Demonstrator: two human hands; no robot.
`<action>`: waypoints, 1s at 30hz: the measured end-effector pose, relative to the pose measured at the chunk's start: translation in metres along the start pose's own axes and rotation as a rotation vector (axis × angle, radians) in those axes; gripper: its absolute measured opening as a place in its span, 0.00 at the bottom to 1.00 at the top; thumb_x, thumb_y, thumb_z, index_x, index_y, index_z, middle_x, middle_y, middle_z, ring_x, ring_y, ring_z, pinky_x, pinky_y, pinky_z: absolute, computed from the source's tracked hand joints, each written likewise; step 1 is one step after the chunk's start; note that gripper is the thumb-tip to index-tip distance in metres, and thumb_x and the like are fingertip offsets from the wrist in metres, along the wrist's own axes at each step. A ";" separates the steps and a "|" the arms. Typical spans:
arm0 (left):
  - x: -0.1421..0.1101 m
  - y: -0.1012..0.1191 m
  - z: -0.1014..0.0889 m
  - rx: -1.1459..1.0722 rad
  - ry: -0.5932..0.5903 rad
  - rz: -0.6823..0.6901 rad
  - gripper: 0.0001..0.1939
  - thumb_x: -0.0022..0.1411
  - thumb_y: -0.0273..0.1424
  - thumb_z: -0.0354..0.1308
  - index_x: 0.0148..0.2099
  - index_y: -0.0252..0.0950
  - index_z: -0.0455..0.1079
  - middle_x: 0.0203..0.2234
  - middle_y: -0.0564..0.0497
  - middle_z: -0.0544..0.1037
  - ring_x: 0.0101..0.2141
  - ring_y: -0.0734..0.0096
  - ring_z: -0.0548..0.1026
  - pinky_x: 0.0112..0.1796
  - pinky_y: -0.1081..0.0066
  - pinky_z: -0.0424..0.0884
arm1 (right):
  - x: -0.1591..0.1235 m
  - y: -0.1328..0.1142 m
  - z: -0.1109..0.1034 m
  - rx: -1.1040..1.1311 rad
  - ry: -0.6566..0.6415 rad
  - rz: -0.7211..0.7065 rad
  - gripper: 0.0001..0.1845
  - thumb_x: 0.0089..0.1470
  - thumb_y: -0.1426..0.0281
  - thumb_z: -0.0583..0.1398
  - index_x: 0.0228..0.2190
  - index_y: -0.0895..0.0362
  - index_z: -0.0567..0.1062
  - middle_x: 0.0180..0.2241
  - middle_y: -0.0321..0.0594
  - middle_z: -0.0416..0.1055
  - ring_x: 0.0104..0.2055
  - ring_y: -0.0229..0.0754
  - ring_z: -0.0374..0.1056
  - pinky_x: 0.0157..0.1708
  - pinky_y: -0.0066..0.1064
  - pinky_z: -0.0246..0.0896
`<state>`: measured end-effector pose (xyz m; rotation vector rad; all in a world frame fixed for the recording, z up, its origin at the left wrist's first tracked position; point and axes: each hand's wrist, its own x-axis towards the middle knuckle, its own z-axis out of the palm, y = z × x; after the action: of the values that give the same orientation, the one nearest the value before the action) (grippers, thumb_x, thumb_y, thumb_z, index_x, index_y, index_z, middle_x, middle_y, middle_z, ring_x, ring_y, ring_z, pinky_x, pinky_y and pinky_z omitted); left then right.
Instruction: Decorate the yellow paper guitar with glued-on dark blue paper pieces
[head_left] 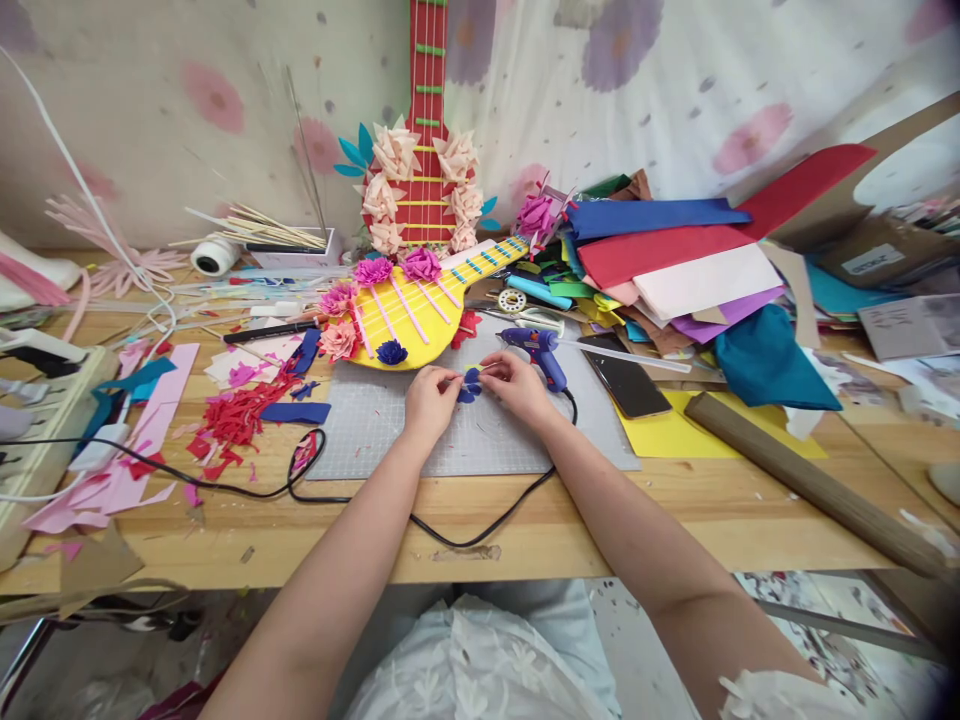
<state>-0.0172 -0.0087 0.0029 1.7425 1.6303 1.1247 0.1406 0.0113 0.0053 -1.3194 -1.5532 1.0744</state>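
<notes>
Between my two hands is a small dark blue paper flower piece [469, 388] with petal-like lobes, just over the grey cutting mat [375, 440]. My left hand [433, 402] pinches it from the left side. From the right, the fingertips of my right hand [517, 385] are closed on its other edge. Directly behind lies a yellow paper-covered toy guitar [409, 325], trimmed with pink and magenta flowers and one dark blue flower [391, 352]. A blue hot glue gun [540, 352], with a glue stick sticking out of its back, rests beside my right hand.
A red toy guitar [427, 190] stands against the curtain. Red paper scraps [244, 415] and blue strips lie left. A phone [626, 378], a brown cardboard tube [810, 480] and stacked coloured sheets [675, 240] occupy the right. The black cord [480, 540] loops along the table front.
</notes>
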 end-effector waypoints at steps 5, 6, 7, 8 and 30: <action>0.001 0.001 0.002 -0.063 0.009 -0.047 0.10 0.54 0.34 0.58 0.37 0.35 0.73 0.32 0.50 0.75 0.25 0.76 0.68 0.32 0.72 0.65 | 0.002 0.000 0.003 0.188 -0.008 0.077 0.15 0.39 0.65 0.62 0.31 0.57 0.67 0.25 0.35 0.71 0.26 0.35 0.67 0.25 0.26 0.61; 0.002 0.002 0.002 -0.071 0.014 -0.060 0.09 0.54 0.34 0.58 0.36 0.34 0.73 0.31 0.50 0.75 0.25 0.76 0.68 0.32 0.72 0.65 | 0.003 0.000 0.004 0.207 -0.015 0.081 0.15 0.39 0.65 0.62 0.31 0.57 0.67 0.24 0.34 0.70 0.26 0.35 0.67 0.25 0.26 0.60; 0.002 0.002 0.002 -0.078 0.020 -0.072 0.08 0.54 0.33 0.58 0.34 0.34 0.73 0.29 0.50 0.74 0.25 0.75 0.68 0.32 0.72 0.64 | 0.003 0.001 0.004 0.215 -0.018 0.082 0.15 0.39 0.65 0.62 0.31 0.57 0.67 0.24 0.34 0.70 0.25 0.35 0.67 0.25 0.26 0.60; 0.002 0.002 0.002 -0.088 0.029 -0.085 0.07 0.54 0.32 0.58 0.32 0.34 0.73 0.28 0.51 0.74 0.26 0.75 0.68 0.32 0.73 0.64 | 0.004 0.002 0.004 0.210 -0.017 0.083 0.15 0.39 0.65 0.62 0.31 0.57 0.67 0.24 0.34 0.70 0.25 0.35 0.67 0.25 0.27 0.61; 0.008 -0.008 0.001 -0.362 -0.075 -0.241 0.05 0.51 0.31 0.57 0.28 0.35 0.67 0.18 0.55 0.72 0.17 0.78 0.68 0.22 0.75 0.63 | -0.017 -0.019 -0.071 -0.337 -0.176 0.009 0.10 0.47 0.61 0.60 0.27 0.56 0.71 0.23 0.35 0.68 0.24 0.36 0.62 0.26 0.29 0.57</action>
<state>-0.0215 0.0006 -0.0021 1.3057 1.4405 1.1395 0.2044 -0.0006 0.0436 -1.4853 -1.9252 0.9844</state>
